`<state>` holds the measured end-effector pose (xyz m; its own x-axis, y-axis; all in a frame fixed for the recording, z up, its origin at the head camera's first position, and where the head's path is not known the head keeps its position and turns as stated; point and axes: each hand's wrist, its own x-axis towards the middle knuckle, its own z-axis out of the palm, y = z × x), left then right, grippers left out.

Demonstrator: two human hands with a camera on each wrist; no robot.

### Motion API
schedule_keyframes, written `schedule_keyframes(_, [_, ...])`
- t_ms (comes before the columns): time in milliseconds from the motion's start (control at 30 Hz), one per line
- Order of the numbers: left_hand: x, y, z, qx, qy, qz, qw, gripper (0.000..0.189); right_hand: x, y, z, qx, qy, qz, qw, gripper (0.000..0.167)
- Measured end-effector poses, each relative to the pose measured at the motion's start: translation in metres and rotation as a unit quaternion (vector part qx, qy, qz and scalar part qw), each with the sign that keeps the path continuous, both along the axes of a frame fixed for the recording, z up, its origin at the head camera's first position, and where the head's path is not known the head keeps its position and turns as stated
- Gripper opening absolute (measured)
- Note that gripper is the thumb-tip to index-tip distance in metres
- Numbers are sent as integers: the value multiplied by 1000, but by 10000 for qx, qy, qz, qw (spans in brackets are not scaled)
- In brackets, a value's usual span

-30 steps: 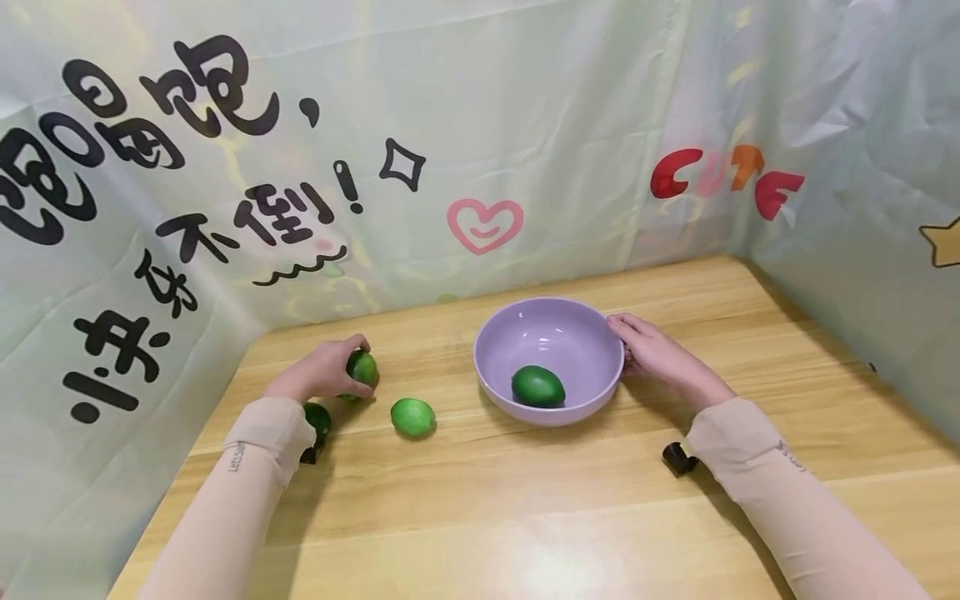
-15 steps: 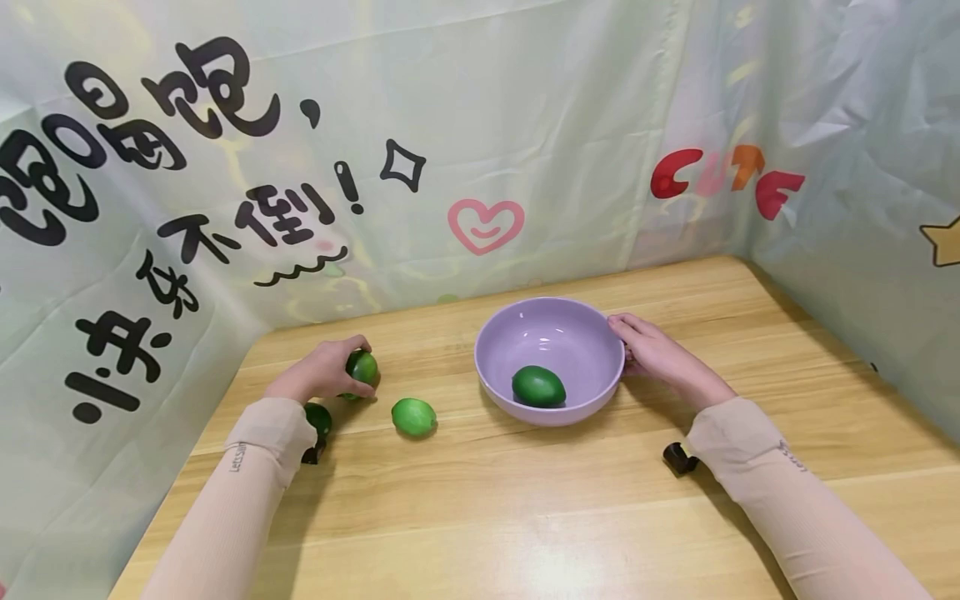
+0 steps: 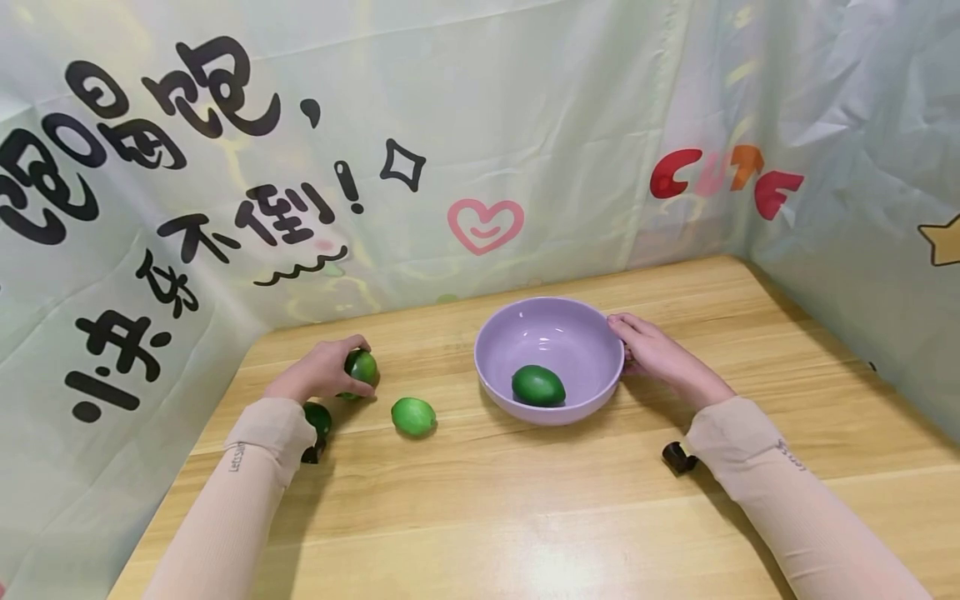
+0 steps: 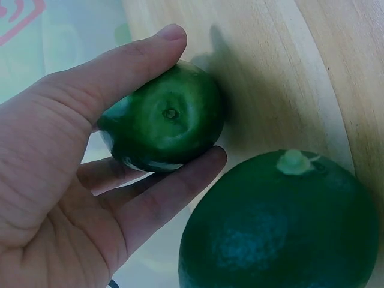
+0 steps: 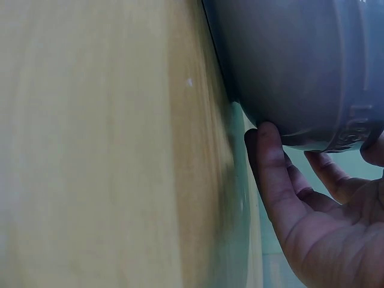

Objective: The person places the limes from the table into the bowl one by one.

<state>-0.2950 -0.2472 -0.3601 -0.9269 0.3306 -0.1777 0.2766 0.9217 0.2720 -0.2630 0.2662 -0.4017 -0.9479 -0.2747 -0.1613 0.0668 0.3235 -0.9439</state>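
At the table's left side, my left hand (image 3: 318,371) holds a green lime (image 3: 363,367) between thumb and fingers. In the left wrist view the lime (image 4: 171,114) shows one dimpled end, close to the wood. A darker lime (image 4: 279,231) lies nearer that wrist, partly hidden by the sleeve in the head view. To the right of the held one rests a brighter lime (image 3: 413,417). My right hand (image 3: 663,354) grips the right rim of a purple bowl (image 3: 551,321), its fingers (image 5: 273,156) against the outer side. One dark green lime (image 3: 537,386) sits in the bowl.
The wooden table (image 3: 480,492) is bounded by a printed cloth curtain (image 3: 525,125) at the back and both sides. Beside the right cuff a small black device (image 3: 679,458) sticks out over the table.
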Motion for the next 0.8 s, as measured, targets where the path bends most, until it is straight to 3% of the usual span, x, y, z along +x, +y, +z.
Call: schedule_keyframes(800, [-6, 2, 3, -118, -80, -13, 9999, 71, 1, 2, 1, 88, 50, 6, 9999, 66])
